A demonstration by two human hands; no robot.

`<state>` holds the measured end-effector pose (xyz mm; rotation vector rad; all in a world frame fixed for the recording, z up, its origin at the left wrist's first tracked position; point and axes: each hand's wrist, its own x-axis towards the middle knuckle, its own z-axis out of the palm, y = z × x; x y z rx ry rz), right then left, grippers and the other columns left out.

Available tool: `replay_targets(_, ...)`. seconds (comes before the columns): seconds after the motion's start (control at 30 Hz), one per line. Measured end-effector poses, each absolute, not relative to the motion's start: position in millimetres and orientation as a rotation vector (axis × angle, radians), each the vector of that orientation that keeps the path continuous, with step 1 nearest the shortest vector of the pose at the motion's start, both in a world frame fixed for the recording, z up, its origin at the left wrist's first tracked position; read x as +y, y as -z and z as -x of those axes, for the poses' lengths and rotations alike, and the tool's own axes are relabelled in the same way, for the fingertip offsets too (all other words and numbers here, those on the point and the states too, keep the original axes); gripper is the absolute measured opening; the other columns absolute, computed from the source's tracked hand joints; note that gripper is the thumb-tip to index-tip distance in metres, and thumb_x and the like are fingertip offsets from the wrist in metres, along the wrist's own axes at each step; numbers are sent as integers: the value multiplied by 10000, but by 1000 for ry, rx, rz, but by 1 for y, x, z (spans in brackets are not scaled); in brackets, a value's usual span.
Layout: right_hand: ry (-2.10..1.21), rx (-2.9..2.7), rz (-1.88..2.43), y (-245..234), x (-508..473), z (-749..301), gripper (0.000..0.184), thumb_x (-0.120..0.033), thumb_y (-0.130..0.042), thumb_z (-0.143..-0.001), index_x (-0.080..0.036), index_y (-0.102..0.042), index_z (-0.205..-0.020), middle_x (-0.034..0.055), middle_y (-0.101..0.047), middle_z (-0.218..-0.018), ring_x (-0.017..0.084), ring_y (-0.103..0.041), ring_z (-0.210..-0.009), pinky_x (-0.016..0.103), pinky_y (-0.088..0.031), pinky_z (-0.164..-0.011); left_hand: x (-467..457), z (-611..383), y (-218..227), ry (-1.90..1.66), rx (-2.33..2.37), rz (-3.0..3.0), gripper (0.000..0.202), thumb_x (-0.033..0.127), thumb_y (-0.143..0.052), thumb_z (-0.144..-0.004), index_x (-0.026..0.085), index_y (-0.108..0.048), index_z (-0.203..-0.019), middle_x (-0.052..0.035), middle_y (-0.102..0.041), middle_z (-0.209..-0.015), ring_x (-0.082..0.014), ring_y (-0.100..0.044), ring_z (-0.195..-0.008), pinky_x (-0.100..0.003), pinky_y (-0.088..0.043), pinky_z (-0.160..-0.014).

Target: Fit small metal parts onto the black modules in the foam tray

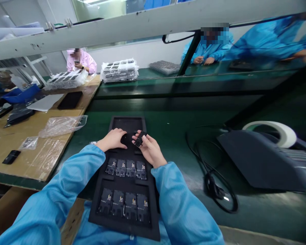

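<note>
A long black tray [94, 212] lies in front of me, its near end over my lap. Several flat black electronic parts [131, 168] stand in a row in one compartment, and several more [123, 206] fill the nearest one. My right hand [150, 148] pinches a small black part [139, 139] above the tray's right side. At the left edge of the tray is my left hand [113, 139], thumb and fingers apart around a dark area; I see nothing held in it. The far compartment shows a bare dark floor.
Left, a cardboard-covered surface [51, 149] carries plastic bags [63, 126] and a black flat case [70, 100]. On the right are a coiled black cable [214, 187] and a tape dispenser [260, 163]. Stacked trays [119, 69] and co-workers are beyond.
</note>
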<state>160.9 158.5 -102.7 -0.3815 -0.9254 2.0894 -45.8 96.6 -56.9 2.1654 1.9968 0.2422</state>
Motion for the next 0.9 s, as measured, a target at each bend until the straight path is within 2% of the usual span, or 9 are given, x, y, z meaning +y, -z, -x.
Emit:
replay_targets(0.2, -2081, -946, 412, 104, 159, -160, 459, -469, -936, -750, -211, -747, -1079, 77, -704, -1094, 306, -679, -1047, 453, -579, -939, 99, 45, 62, -83, 1990, -2193, 759, 497, -846, -679, 132, -614, -1303, -173, -634, -1266, -383, -561, -1171, -482, -465, -968)
replay_targets(0.3, -2086, -971, 424, 103, 158, -160, 465, -474, -939, -743, -200, -751, -1068, 85, -713, -1074, 303, -688, -1022, 437, -585, -925, 98, 44, 55, -80, 1988, -2186, 831, 491, -857, -671, 141, -560, -1364, -176, -606, -1320, -375, -554, -1205, -475, -465, -986)
replay_targets(0.47, -2115, -1021, 441, 99, 155, -159, 487, -466, -948, -725, -194, -748, -1076, 96, -727, -1041, 313, -698, -987, 418, -613, -840, 92, 28, 31, -568, 1830, -2285, 944, 397, -867, -689, 221, -401, -1490, -168, -450, -1507, -331, -430, -1391, -484, -387, -1124)
replay_targets(0.57, -2136, -1053, 443, 96, 153, -158, 487, -470, -949, -720, -185, -746, -1058, 110, -727, -1036, 337, -691, -998, 420, -622, -795, 93, 15, 19, -648, 1680, -2384, 895, 345, -876, -681, 235, -446, -1458, -155, -496, -1464, -333, -454, -1365, -499, -407, -1109)
replay_targets(0.7, -2123, -1070, 436, 93, 150, -158, 434, -488, -944, -724, -202, -743, -982, 97, -727, -1043, 346, -665, -1058, 416, -611, -842, 96, 4, 14, -609, 1575, -2464, 838, 370, -891, -662, 183, -520, -1390, -158, -595, -1349, -330, -523, -1268, -484, -450, -1064)
replay_targets(0.9, -2104, -1068, 422, 91, 150, -158, 409, -504, -922, -754, -209, -746, -976, 82, -729, -988, 346, -657, -1071, 429, -603, -865, 93, 3, 17, -650, 1535, -2446, 750, 305, -857, -702, 144, -542, -1363, -162, -610, -1333, -321, -553, -1243, -471, -471, -1057)
